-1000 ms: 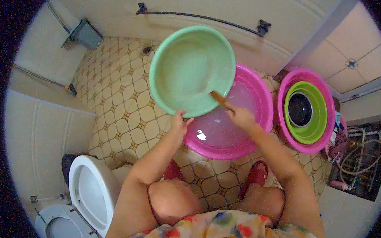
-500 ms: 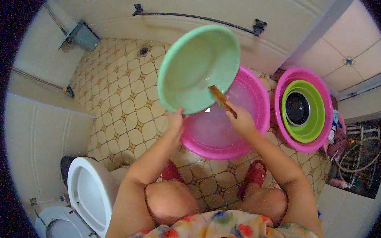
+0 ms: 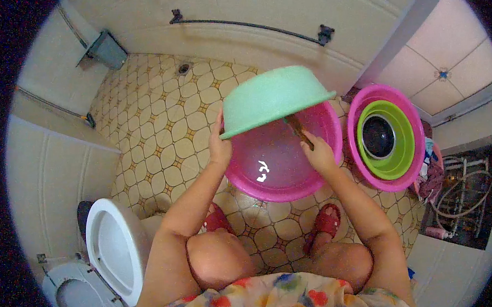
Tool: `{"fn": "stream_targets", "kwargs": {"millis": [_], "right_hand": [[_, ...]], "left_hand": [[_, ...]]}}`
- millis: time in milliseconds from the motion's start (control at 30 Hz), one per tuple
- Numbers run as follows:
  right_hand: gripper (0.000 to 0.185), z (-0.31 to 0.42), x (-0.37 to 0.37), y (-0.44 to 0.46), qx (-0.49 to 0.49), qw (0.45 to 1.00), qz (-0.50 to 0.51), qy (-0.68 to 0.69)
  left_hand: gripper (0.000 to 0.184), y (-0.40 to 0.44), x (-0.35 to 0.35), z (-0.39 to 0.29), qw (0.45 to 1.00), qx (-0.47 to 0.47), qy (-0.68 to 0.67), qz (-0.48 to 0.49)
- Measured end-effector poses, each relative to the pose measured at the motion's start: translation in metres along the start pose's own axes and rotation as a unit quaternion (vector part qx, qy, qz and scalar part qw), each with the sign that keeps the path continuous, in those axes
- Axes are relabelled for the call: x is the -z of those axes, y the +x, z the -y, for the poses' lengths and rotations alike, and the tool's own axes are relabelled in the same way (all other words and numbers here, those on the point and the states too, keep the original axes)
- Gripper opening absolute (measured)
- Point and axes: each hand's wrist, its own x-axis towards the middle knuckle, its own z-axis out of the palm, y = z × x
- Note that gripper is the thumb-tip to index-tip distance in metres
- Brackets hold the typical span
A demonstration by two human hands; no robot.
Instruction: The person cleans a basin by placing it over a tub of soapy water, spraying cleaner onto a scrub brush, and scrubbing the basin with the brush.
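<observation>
A mint-green basin is tipped over the large pink basin, its outside facing up and its opening turned down. My left hand is closed on the green basin's near left rim. In my right hand is a brown wooden brush, its far end under the green basin and partly hidden. Cloudy water lies in the pink basin, with white glints on its surface.
To the right stand a second pink basin and a lime-green basin, nested around a dark round bowl. Clothes lie beside them. A white toilet is at left; a wall rail runs behind.
The green basin has turned from showing its inside to showing its outside, and has come lower over the pink basin. My left hand has shifted up along its rim; the brush has gone beneath it.
</observation>
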Motion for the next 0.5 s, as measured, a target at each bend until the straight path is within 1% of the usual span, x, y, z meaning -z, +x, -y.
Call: {"fn": "stream_targets", "kwargs": {"millis": [33,133,233,333,367,433,500], "right_hand": [[0.042,0.0,0.001,-0.001,-0.004,1.0,0.002,-0.001],[0.041,-0.004,0.001,0.0,-0.002,1.0,0.003,0.006],[0.041,-0.008,-0.001,0.0,0.009,1.0,-0.002,0.006],[0.041,-0.013,-0.006,0.001,0.0,1.0,0.007,-0.007],[0.041,-0.016,-0.008,0.002,0.005,1.0,0.0,-0.009],[0.042,-0.018,-0.008,0.004,0.016,1.0,-0.014,-0.012],[0.042,-0.019,-0.005,0.007,-0.011,0.998,0.001,-0.066]], "left_hand": [[0.058,-0.001,0.0,0.005,1.0,0.009,-0.019,-0.003],[0.058,-0.003,-0.001,0.015,0.999,0.036,-0.009,-0.012],[0.056,-0.013,-0.002,0.02,0.991,0.129,0.034,0.003],[0.05,-0.023,-0.01,0.016,0.986,0.167,0.012,-0.005],[0.049,-0.026,-0.012,0.014,0.97,0.241,-0.044,0.006],[0.048,-0.027,-0.009,-0.01,0.911,0.381,-0.154,0.029],[0.043,-0.033,-0.011,0.001,0.895,0.41,-0.174,0.008]]}}
